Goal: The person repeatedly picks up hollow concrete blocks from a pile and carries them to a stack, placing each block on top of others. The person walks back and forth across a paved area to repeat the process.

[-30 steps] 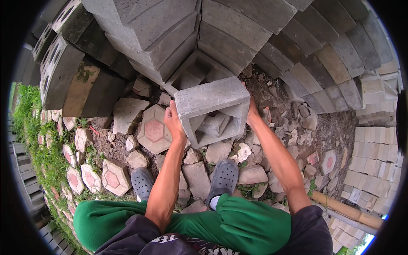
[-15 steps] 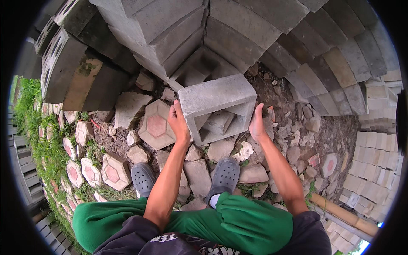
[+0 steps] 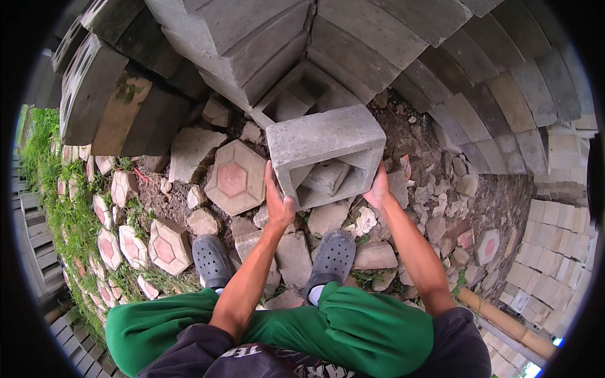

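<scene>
A grey hollow concrete block (image 3: 324, 133), its open cavities turned toward me, is between my two hands. My left hand (image 3: 278, 200) presses on its lower left side, thumb toward me and fingers along the wall. On the opposite side, my right hand (image 3: 378, 189) grips the lower right edge, with its fingers partly hidden behind the block. Through the opening a chunk of rubble (image 3: 326, 177) shows. Just beyond, another hollow block (image 3: 301, 88) lies low in the corner between the stacks.
Tall stacks of concrete blocks rise at the far left (image 3: 208, 38) and right (image 3: 479, 94). Hexagonal pavers with red centres (image 3: 232, 179) and broken stones (image 3: 294, 258) cover the ground around my clogs (image 3: 333, 259). A bamboo pole (image 3: 504, 321) lies at the lower right, grass (image 3: 53, 208) at the left.
Both hands have slid lower along the block's sides, toward its bottom edge. The block has shifted very slightly; its tilt looks nearly the same.
</scene>
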`<state>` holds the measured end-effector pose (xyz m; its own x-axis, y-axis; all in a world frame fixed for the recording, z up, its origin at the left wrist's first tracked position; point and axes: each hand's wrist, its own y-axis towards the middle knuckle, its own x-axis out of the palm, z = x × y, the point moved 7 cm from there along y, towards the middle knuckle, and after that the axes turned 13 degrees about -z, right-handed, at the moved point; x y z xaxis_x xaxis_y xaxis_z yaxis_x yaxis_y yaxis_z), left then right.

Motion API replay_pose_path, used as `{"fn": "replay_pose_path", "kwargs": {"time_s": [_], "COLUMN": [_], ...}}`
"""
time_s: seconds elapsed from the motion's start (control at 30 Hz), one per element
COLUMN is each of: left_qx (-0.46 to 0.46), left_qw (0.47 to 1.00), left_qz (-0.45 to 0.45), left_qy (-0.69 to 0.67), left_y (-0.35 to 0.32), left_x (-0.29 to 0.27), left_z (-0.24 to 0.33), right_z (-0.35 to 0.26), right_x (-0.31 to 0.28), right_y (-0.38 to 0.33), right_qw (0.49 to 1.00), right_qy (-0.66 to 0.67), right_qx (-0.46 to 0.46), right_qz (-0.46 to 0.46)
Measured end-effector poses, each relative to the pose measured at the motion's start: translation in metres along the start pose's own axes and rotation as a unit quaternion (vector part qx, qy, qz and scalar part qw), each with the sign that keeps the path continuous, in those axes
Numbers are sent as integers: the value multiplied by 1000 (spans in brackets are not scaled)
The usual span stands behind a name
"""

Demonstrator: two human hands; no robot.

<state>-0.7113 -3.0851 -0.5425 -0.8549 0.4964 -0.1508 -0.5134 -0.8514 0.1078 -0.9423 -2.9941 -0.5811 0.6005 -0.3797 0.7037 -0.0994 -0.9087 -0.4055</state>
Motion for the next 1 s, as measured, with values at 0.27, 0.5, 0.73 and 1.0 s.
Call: {"fn": "replay_pose_path", "kwargs": {"time_s": [0.27,0.5,0.73,1.0], "left_qx": [11,-44,-175,-224], "left_qw": [997,999,980,961], "left_qz": [6,-12,52,111], "left_qy": [71,14,-75,-122], "left_y": [-5,-8,-11,-7], "left_x": [-2,4,22,22], "left_z": [-3,-11,2,31], "right_z": [4,-6,-39,-52], "right_x": [4,26,41,40], "right_y": [1,-15,-6,-9], "right_qw": [996,989,988,990], "right_qy": [60,121,92,83], "right_qx": [-48,26,52,26], "right_qz": [43,77,115,109]}}
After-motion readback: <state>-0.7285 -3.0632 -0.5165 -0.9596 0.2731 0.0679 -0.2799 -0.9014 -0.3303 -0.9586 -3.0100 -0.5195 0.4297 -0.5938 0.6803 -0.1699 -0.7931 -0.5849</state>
